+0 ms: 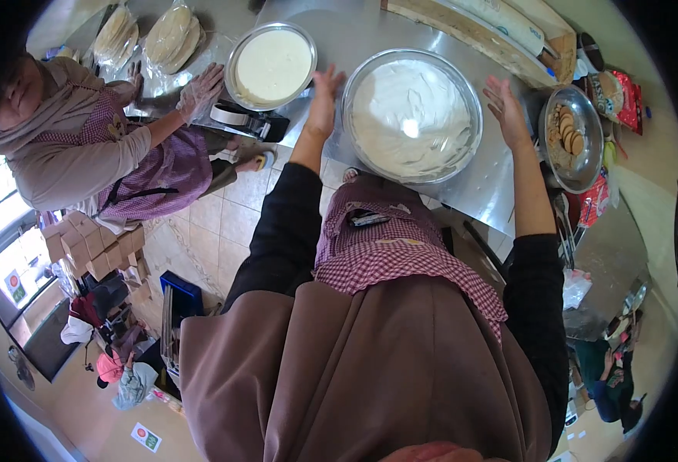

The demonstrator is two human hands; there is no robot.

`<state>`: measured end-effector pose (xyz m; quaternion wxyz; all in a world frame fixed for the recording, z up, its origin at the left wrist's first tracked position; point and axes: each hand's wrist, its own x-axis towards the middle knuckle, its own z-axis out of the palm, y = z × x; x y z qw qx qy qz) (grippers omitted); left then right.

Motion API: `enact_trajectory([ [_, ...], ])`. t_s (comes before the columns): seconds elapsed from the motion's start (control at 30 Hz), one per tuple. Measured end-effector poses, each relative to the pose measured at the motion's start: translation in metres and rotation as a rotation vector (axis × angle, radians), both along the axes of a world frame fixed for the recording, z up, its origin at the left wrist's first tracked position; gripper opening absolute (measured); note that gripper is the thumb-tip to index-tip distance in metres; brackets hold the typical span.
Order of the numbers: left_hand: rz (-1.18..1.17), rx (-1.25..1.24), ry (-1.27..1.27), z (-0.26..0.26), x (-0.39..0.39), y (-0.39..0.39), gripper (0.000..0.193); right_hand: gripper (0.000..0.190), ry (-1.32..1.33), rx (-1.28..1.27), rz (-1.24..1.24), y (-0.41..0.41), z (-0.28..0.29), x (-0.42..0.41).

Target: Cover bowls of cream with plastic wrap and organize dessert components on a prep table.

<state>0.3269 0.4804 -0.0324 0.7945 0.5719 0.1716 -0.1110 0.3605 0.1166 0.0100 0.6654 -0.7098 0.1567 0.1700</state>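
Observation:
A wide steel bowl of smooth white cream or batter (413, 115) rests on the metal table between my hands. My left hand (323, 103) is raised beside the bowl's left rim, fingers apart, holding nothing. On the other side, my right hand (506, 111) is spread and bare, a little clear of the right rim. To the left of my left hand stands a smaller round metal pan of pale yellow cream or batter (274, 64). An oval steel bowl with round biscuits and crumbs (570, 138) lies to the right of my right hand.
A co-worker's gloved hand (200, 92) is close to the smaller pan. A tape dispenser (249, 120) sits at the table's edge. Bagged flat rounds (172, 39) lie at the back left. A wooden-sided box (489, 34) stands behind the large bowl, and a red package (622, 101) is at the right.

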Motion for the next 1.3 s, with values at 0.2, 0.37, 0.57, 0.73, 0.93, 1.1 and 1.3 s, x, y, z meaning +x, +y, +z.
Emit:
enact_trajectory([
  [0.2, 0.627, 0.065, 0.186, 0.008, -0.074, -0.046, 0.059, 0.068, -0.053, 0.13, -0.107, 0.004, 0.0, -0.035],
  [0.37, 0.319, -0.567, 0.059, 0.023, -0.08, -0.062, 0.061, 0.07, -0.019, 0.205, -0.113, 0.01, -0.002, -0.037],
  [0.57, 0.388, -0.151, 0.195, 0.024, -0.074, -0.043, 0.057, 0.073, 0.017, 0.169, -0.162, -0.01, -0.004, -0.026],
  [0.73, 0.232, 0.296, -0.113, 0.036, -0.026, -0.041, 0.047, 0.07, -0.067, 0.133, -0.272, -0.021, 0.005, -0.024],
  [0.93, 0.077, 0.617, -0.279, 0.05, 0.049, -0.053, 0.043, 0.071, 0.037, 0.004, -0.37, -0.025, 0.003, -0.027],
  [1.1, -0.122, 0.49, 0.094, 0.009, 0.07, -0.038, 0.055, 0.078, 0.252, 0.39, -0.308, 0.004, -0.002, -0.04],
  [1.3, -0.2, 0.318, 0.23, 0.008, 0.09, -0.037, 0.06, 0.083, 0.244, 0.674, -0.16, 0.007, -0.003, -0.028],
])
